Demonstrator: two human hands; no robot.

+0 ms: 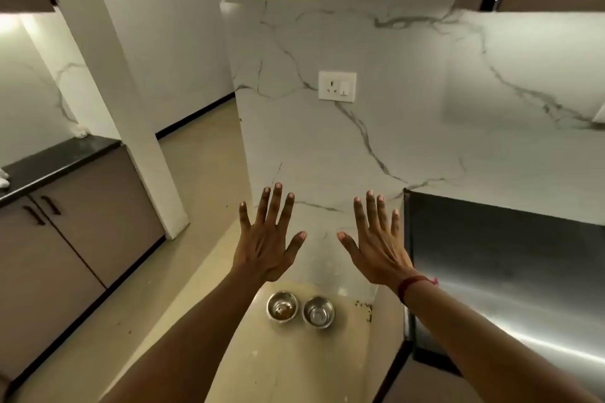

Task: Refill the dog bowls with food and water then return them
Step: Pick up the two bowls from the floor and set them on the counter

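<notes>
Two small steel dog bowls stand side by side on the beige floor by the marble wall. The left bowl [282,306] holds some brown kibble. The right bowl [318,311] looks shiny inside; I cannot tell if it holds water. My left hand [266,244] and my right hand [376,244] are stretched out in front of me with the fingers spread, backs up, well above the bowls and holding nothing. A red thread circles my right wrist.
Spilled kibble bits [365,307] lie on the floor right of the bowls. A stainless steel appliance [510,271] stands at the right. Brown cabinets with a black counter [59,157] run along the left. A wall socket [337,86] sits on the marble wall.
</notes>
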